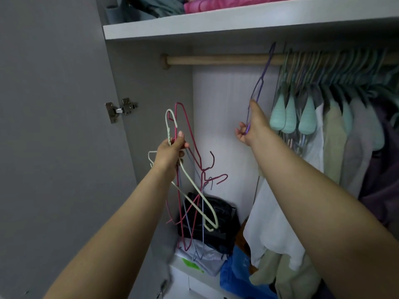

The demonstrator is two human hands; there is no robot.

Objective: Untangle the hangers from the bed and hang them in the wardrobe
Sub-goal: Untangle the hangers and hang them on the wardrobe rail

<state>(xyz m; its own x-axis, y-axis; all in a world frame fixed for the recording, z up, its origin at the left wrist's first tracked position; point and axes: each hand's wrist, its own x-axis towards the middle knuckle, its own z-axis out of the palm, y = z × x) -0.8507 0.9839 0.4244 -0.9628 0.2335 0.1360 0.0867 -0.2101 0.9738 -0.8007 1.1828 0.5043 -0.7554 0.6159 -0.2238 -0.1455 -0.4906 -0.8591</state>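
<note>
My left hand [172,149] grips a tangled bunch of wire hangers [194,190], pale green, dark pink and blue, which dangles inside the open wardrobe. My right hand [250,128] holds a purple wire hanger [260,83] by its lower part. That hanger's hook reaches up over the wooden rail [216,60], just left of the hung clothes. Whether the hook rests on the rail is unclear.
Many hangers with clothes [345,117] crowd the rail's right part. A white shelf [237,24] above carries folded pink and grey textiles. Bags and folded clothes [207,229] pile on the wardrobe floor. The grey door [54,126] stands open at left.
</note>
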